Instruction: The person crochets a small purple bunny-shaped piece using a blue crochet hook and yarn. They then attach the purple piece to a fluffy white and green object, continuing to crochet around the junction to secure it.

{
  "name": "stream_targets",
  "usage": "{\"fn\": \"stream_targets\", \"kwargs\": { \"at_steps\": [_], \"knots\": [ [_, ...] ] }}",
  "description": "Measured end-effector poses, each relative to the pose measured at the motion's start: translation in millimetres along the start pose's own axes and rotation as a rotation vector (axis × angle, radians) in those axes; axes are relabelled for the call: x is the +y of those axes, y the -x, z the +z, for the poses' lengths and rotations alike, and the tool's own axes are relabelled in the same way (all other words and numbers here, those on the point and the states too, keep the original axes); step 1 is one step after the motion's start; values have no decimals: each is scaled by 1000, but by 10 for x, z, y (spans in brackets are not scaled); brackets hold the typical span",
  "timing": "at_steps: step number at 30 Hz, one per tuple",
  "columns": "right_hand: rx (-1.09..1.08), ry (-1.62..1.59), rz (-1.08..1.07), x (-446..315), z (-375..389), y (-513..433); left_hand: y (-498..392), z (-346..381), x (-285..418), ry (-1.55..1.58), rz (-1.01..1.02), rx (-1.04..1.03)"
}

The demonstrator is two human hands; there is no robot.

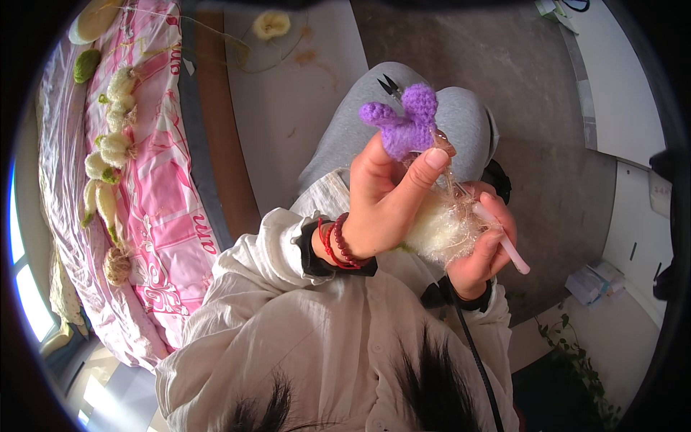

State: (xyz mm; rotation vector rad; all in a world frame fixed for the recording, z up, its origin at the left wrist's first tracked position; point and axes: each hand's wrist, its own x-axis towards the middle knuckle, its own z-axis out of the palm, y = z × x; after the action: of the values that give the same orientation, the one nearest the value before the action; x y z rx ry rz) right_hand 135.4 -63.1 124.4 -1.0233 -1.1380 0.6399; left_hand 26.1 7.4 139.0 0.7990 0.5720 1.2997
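Observation:
My left hand [383, 200] pinches a small purple crocheted piece [409, 129] with two rounded knobs, holding it above my knees. Fuzzy beige yarn [459, 197] runs from beside those fingertips down to my right hand [480, 248]. Fingers of that right hand are closed around a crochet hook with a pink handle [502, 238]. They also grip a fluffy cream crocheted piece [434, 229], its end tangled with beige strands. The hook's tip is hidden in the yarn. Black-bladed thread snips [390, 86] rest on my grey trousers, partly behind the purple piece.
On the pink patterned bedding [167, 216] to the left lie several cream crocheted pieces [116, 148], a green ball [86, 66] and a beige yarn ball [117, 266]. A pale yarn ball [271, 25] sits on the white surface ahead. A black cable [475, 345] hangs along my right side.

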Motion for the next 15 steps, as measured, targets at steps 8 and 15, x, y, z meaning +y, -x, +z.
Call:
{"fn": "stream_targets", "kwargs": {
  "at_steps": [8,15],
  "knots": [
    [63,-169,73,31,66,27,-5,-42,36,46,-194,-23],
    [-51,-49,-83,89,29,-52,13,-55,84,52,-304,-73]
  ]
}}
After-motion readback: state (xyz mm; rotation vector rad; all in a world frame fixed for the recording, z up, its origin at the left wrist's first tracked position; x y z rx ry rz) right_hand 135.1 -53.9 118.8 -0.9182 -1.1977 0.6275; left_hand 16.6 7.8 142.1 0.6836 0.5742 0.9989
